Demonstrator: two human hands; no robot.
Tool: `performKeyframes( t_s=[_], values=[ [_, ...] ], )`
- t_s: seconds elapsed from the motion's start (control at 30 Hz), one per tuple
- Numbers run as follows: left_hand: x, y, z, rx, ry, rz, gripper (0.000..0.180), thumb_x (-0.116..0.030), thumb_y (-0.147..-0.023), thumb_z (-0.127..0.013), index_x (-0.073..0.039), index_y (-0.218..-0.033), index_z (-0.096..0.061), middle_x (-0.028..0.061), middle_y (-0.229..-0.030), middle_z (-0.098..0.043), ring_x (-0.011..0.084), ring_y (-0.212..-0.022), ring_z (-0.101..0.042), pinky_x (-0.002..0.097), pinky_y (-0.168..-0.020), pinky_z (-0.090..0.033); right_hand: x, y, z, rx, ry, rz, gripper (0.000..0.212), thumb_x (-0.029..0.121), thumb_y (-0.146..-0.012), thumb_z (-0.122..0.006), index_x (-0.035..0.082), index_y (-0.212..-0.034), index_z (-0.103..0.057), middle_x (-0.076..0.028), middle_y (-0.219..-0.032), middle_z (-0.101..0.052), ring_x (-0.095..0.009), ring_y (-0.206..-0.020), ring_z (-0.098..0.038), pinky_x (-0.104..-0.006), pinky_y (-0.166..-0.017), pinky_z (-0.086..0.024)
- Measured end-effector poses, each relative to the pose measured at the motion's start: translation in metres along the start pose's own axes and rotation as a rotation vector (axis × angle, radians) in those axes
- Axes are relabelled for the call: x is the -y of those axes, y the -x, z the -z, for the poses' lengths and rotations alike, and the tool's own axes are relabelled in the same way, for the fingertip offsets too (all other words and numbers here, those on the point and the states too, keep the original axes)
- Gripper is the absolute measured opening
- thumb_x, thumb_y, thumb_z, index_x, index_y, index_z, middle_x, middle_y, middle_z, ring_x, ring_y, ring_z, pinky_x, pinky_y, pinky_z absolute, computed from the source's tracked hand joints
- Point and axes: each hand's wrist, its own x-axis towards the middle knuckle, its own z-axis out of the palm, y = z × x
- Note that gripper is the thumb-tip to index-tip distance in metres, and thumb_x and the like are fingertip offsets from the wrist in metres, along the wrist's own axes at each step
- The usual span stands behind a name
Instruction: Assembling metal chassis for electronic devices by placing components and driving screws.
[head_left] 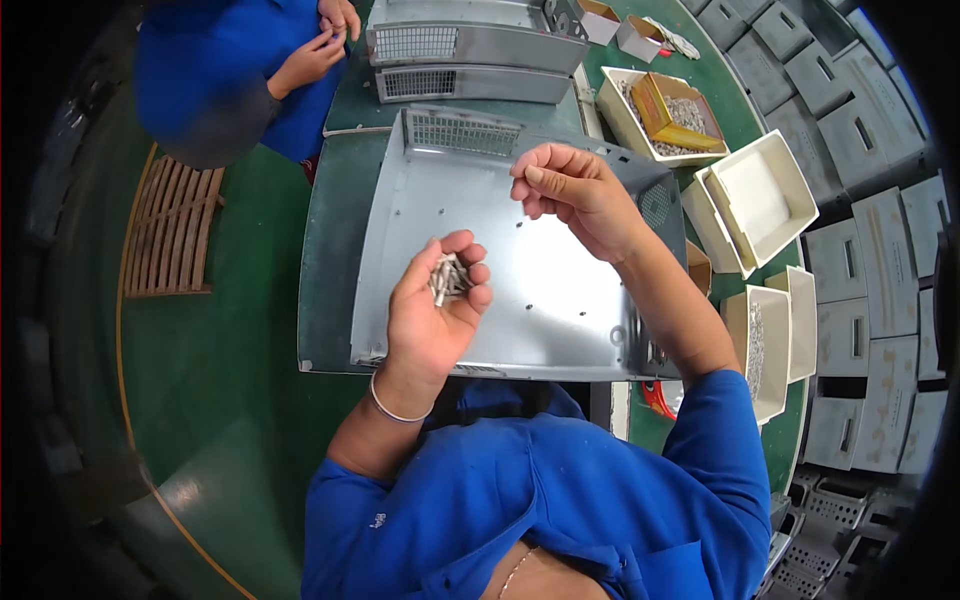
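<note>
My left hand is cupped, palm up, around several small pale cylindrical pieces. Up and to the right of it, my right hand is pinched, thumb against fingertips; whatever lies between them is hidden or too small to name. Both hands hover over a shallow grey sheet-metal case on the table. Its far wall carries a grille, and a few small dark studs or holes dot its floor. A round perforated patch marks its right wall.
Two stacked metal cases stand beyond mine. On the right are a cream bin of small parts with a yellow box in it, a tilted cream bin and other bins. A co-worker's hands show at far left. A wooden pallet lies on the floor.
</note>
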Motion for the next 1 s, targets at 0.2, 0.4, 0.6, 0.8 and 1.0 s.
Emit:
performKeyframes(
  t_s=[0.2,0.4,0.6,0.8,1.0],
  values=[
    [-0.015,0.0,0.012,0.113,-0.034,0.062,0.029,-0.023,-0.093,-0.035,-0.001,-0.101,-0.052,0.0034,-0.074,-0.051,0.0101,-0.053,-0.042,0.0207,-0.041,-0.03,-0.007,-0.002,-0.03,0.115,0.242,0.049,0.009,0.012,-0.084,-0.056,0.004,-0.086,-0.06,0.0,-0.077,-0.058,-0.005,-0.061,-0.048,-0.0192,-0.056,-0.039],
    [-0.022,0.005,0.013,0.02,-0.097,0.014,0.024,-0.025,-0.093,-0.035,-0.007,-0.09,-0.05,0.0001,-0.067,-0.044,0.0075,-0.052,-0.038,0.0198,-0.04,-0.028,-0.006,-0.002,-0.079,0.106,1.253,0.35,0.015,0.019,-0.067,-0.067,0.012,-0.08,-0.063,-0.005,-0.075,-0.054,-0.024,-0.073,-0.055,-0.0324,-0.061,-0.045],
    [-0.029,0.017,0.008,-0.018,-0.239,-0.028,0.021,-0.022,-0.092,-0.035,-0.008,-0.089,-0.05,-0.0005,-0.067,-0.043,0.0071,-0.053,-0.037,0.0194,-0.041,-0.027,-0.013,-0.013,-0.088,0.189,1.063,0.369,0.005,0.011,-0.073,-0.061,0.007,-0.074,-0.058,-0.005,-0.076,-0.056,-0.019,-0.072,-0.057,-0.0282,-0.06,-0.046],
    [-0.046,0.024,0.03,0.109,-0.102,0.111,0.024,-0.02,-0.091,-0.039,-0.002,-0.096,-0.054,0.0021,-0.07,-0.05,0.007,-0.049,-0.038,0.0181,-0.04,-0.027,-0.023,-0.042,-0.063,-0.064,0.237,0.0,0.007,0.01,-0.086,-0.052,0.003,-0.085,-0.052,-0.004,-0.076,-0.059,-0.008,-0.067,-0.058,-0.0201,-0.055,-0.047],
    [-0.063,0.032,0.039,0.18,-0.162,0.157,0.022,-0.019,-0.092,-0.038,-0.004,-0.091,-0.054,0.0028,-0.068,-0.049,0.0064,-0.047,-0.036,0.0177,-0.036,-0.025,-0.102,-0.127,-0.019,-0.331,0.802,0.257,0.005,0.008,-0.082,-0.056,0.003,-0.083,-0.059,-0.005,-0.074,-0.055,-0.015,-0.064,-0.055,-0.0248,-0.056,-0.046]
  ],
)
